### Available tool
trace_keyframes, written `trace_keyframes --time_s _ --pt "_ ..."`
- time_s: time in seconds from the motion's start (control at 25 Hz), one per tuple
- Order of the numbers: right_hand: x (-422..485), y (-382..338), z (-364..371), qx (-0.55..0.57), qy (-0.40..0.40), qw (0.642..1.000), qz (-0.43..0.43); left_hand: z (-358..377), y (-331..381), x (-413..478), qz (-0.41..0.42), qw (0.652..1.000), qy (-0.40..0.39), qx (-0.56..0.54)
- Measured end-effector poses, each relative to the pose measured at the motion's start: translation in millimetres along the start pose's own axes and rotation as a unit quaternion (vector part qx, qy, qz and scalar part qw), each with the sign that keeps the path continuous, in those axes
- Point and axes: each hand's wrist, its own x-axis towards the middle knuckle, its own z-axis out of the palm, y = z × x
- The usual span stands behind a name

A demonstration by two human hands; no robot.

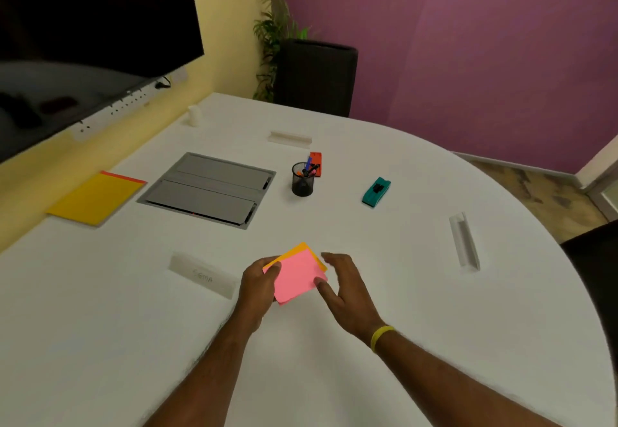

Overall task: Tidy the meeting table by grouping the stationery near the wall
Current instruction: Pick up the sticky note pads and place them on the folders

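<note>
Broadly, we are looking down on a large white round worktop whose far-left edge runs along the yellow wall under a dark screen, and that wall edge is where the stationery is meant to end up. Closest to it lies a yellow folder with an orange sheet showing at its far edge, and just beside that, toward the middle, a grey hatch panel is set into the worktop. Further out from the wall stand a black mesh pen cup with an orange-red object right behind it, then a teal board eraser, well apart toward the right. Clear name holders sit around the rim. Nearest us, toward the near edge, our two hands meet over a pink sticky-note pad stacked on an orange pad. The left hand has its fingers closed on the pads' left side, thumb on top; the right hand is loosely spread, its thumb touching the pink pad's right edge, the other fingers curled above and holding nothing that we can make out. What matters for the move ahead, we judge, is that the wall lies up and to the left of the pads, on the left hand's side, so that hand is the nearer carrier and the path runs past the hatch toward the folder.
</note>
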Motion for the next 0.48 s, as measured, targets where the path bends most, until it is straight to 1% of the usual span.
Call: trace_keyframes --time_s 0.04,0.08,0.12,0.16,0.2,0.32,0.48 --pt "-13 -12 2 0.064 -0.011 0.996 0.064 -6 0 -17 0.011 1.000 0.002 0.019" --pt "-27 -24 6 0.125 -0.041 0.985 0.115 -11 0 -36 0.019 0.999 0.005 0.036" --pt "-39 -33 12 0.173 -0.075 0.971 0.147 -16 0 -55 0.022 0.998 0.012 0.051" --pt "-53 -43 18 0.209 -0.102 0.959 0.161 -22 -1 -74 0.023 0.998 0.024 0.061" --pt "-67 -53 25 0.239 -0.112 0.951 0.163 -29 -4 -92 0.018 0.997 0.035 0.069" --pt "-103 -80 45 0.287 -0.089 0.940 0.161 -60 -11 -140 0.007 0.993 0.059 0.099" --pt "-135 -122 71 0.299 -0.081 0.937 0.162 -113 -17 -188 0.027 0.987 0.067 0.143"
